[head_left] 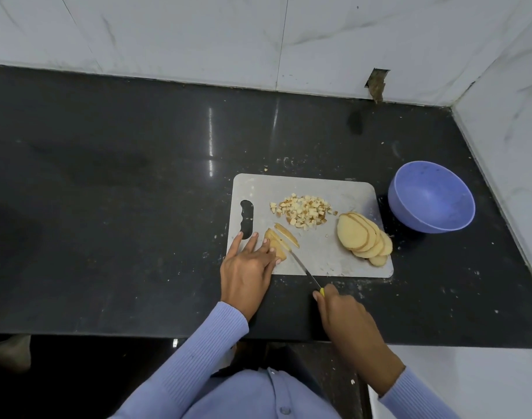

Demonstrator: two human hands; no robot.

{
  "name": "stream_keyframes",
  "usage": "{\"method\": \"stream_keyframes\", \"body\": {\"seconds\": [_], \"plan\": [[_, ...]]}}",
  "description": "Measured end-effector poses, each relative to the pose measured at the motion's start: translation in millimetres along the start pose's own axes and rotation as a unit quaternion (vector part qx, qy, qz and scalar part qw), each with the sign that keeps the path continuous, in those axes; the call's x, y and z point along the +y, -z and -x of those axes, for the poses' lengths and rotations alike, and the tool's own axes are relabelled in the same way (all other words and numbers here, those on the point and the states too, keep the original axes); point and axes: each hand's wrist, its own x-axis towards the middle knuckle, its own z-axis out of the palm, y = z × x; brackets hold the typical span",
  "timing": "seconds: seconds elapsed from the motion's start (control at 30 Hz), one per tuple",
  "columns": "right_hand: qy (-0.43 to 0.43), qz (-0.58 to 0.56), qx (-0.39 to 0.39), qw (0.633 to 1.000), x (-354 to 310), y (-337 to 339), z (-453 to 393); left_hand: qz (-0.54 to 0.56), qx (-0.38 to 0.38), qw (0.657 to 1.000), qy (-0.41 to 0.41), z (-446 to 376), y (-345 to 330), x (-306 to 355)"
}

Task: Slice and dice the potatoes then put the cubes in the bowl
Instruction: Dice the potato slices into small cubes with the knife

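A grey cutting board lies on the black counter. On it sit a pile of potato cubes, a fanned stack of round potato slices at the right, and a few potato strips at the left. My left hand presses the strips down with straight fingers. My right hand grips the yellow handle of a knife, whose blade tip meets the strips. A blue bowl stands right of the board and looks empty.
The black counter stretches wide to the left of the board. White marble walls close the back and right side. Small potato crumbs lie scattered around the board. The counter's front edge runs just below my hands.
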Motion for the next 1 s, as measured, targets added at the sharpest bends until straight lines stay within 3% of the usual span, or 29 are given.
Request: {"method": "stream_keyframes", "body": {"seconds": [0.37, 0.77, 1.0], "plan": [[0.061, -0.032, 0.035, 0.997, -27, 12, -26, 0.007, 0.014, 1.0, 0.017, 2, -1, 5], [0.04, 0.03, 0.03, 0.998, -46, 8, -39, -0.001, 0.001, 1.0, 0.026, -2, -2, 2], [0.001, 0.067, -0.025, 0.997, -16, 0, -4, 0.004, 0.014, 1.0, 0.025, -1, -3, 1]]}}
